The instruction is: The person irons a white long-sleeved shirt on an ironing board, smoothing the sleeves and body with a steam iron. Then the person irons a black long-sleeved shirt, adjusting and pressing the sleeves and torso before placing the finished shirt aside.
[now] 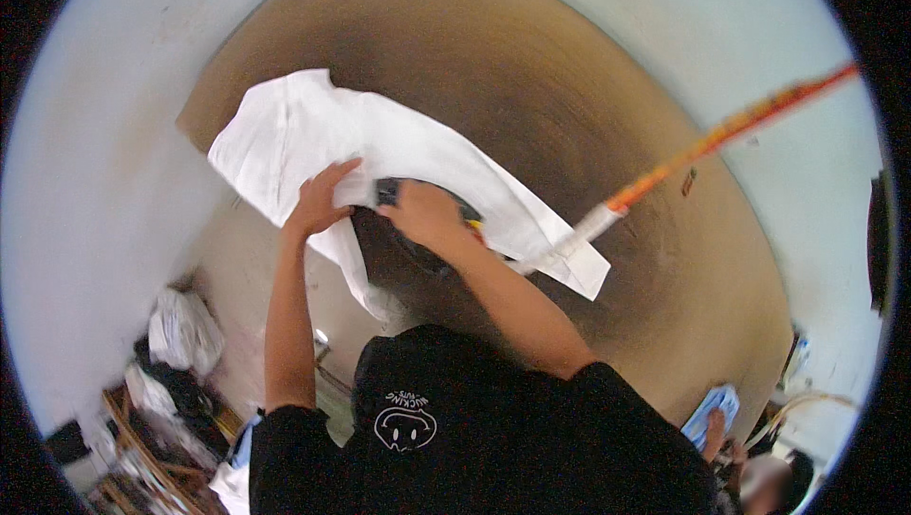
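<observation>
A white garment [434, 134], perhaps with a sleeve or trouser leg stretching right, lies spread on a brown cloth-covered table [548, 66]. My right hand [427, 212] grips a dark clothes iron [388, 191] at the garment's near edge. Most of the iron is hidden under that hand and forearm. From behind the iron, a hose or cord [662, 173], wrapped in white and orange, runs to the upper right and crosses the garment's right end. My left hand [320, 198] rests on the cloth left of the iron, fingers apart. A narrow flap of white cloth hangs below it.
White plastic bags [183, 330] and a pile of wooden pieces [149, 451] sit at lower left. At the table's lower right corner, another person's hand [714, 433] touches blue cloth [712, 408]. A small brown object [688, 182] lies near the right edge.
</observation>
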The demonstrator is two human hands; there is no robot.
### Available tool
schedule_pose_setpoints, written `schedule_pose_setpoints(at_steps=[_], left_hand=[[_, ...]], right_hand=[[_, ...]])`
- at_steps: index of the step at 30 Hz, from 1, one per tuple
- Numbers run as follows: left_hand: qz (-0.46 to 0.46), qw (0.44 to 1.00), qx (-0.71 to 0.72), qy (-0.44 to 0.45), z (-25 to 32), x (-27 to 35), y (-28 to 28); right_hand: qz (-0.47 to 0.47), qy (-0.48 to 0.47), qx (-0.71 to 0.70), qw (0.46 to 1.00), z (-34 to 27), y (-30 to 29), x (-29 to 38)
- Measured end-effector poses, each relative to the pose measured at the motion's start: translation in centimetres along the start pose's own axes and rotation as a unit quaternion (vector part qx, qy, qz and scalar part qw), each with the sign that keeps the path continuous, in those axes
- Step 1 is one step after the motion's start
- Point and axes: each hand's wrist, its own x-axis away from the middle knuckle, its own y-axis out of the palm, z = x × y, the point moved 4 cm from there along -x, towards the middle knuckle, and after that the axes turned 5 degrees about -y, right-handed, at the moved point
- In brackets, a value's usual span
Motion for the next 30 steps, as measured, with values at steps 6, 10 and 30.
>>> schedule_pose_setpoints(at_steps=[6, 10, 30], left_hand=[[0.090, 0.965, 0.247, 0.019, 3.8, -3.7, -5.0], [0.012, 0.958, 0.229, 0.172, 12.3, -7.9, 0.9], [0.054, 0.972, -0.116, 0.196, 17.2, -5.1, 15.6]], right_hand=[[-0.027, 0.010, -0.067, 0.997, -3.0, 0.7, -2.2], [-0.008, 0.084, -0.072, 0.994, 1.8, -0.7, 5.2], [0.225, 0.362, 0.024, 0.904, 26.3, -17.3, 33.9]])
